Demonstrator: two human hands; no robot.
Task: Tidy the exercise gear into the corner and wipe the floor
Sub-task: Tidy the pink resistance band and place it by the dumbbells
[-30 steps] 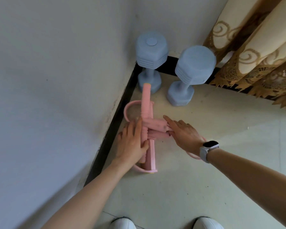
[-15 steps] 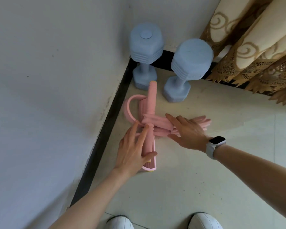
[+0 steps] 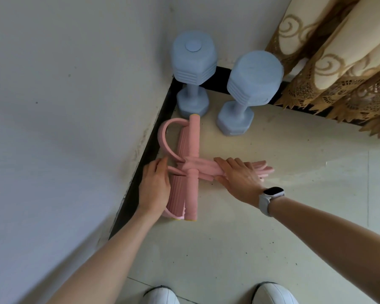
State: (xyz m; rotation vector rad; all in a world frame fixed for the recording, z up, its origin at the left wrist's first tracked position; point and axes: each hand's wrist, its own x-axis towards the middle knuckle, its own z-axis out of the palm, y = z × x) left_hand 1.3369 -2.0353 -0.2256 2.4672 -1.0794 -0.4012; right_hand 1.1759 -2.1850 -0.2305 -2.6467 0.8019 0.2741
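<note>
A pink pedal resistance band (image 3: pixel 193 148) lies on the floor along the left wall, its foam bar pointing toward the corner. Its bundled pink tubes (image 3: pixel 208 168) stretch to the right. My left hand (image 3: pixel 155 185) rests flat against the ribbed pedal on the wall side, fingers straight. My right hand (image 3: pixel 239 178) lies palm down over the tubes, fingers spread, with a watch on the wrist. Two light blue dumbbells stand on end in the corner, the left dumbbell (image 3: pixel 193 71) against the wall and the right dumbbell (image 3: pixel 248 91) beside it.
White walls meet at the corner with a black skirting board (image 3: pixel 147 154) along the floor. A beige and brown patterned curtain (image 3: pixel 329 62) hangs at the upper right. The floor (image 3: pixel 261 249) is pale tile. My white shoes (image 3: pixel 274 294) show at the bottom edge.
The band has slid slightly away from the dumbbells. My left hand has come off the top of the bar and now sits at the pedal's wall side. The tubes lie extended rightward under my right hand.
</note>
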